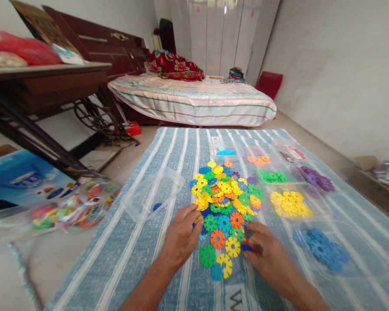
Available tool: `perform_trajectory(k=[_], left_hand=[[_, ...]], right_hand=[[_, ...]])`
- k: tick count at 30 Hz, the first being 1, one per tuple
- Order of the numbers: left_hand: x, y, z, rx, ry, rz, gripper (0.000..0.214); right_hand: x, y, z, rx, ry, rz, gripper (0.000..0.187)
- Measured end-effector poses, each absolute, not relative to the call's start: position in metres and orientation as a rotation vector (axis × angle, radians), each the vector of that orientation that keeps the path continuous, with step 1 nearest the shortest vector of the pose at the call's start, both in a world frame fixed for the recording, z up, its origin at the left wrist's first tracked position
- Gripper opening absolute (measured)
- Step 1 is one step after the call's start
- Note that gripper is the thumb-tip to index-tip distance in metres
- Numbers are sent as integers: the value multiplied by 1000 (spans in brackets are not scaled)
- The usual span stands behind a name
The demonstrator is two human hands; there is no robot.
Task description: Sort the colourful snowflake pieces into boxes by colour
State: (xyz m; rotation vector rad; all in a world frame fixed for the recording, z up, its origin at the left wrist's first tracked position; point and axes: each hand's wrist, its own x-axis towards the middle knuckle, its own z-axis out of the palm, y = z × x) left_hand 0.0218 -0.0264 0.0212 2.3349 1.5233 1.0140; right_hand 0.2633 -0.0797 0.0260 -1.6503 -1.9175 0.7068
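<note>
A mixed pile of notched, flower-shaped plastic discs [224,186] in several colours lies on the striped cloth. My left hand [181,235] is at the pile's near left edge, finger and thumb closed around a yellow disc [197,219] with dark blue beside it. On the pile's right side, my right hand [268,246] pinches a few discs [249,246], blue and red, partly hidden by the fingers. Between the hands, loose discs lie flat, among them a green disc [208,255], an orange disc [218,239] and a light blue disc [217,271].
Clear boxes to the right hold sorted discs: yellow [291,203], blue [322,249], green [272,176], purple [317,178], orange [258,159] and light blue [226,152]. Left of the pile, another clear box [171,176] holds a dark blue disc [157,207]. A bed [194,101] stands beyond.
</note>
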Motion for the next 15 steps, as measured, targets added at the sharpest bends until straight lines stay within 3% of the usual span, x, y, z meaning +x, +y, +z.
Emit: perform_trajectory(k=[8, 15], left_hand=[[69, -64, 59, 1937, 1153, 629, 13], [71, -71, 58, 1562, 1132, 577, 17]], right_hand=[[249, -83, 43, -1455, -1766, 894, 12], [236, -85, 48, -1362, -1785, 946, 10]])
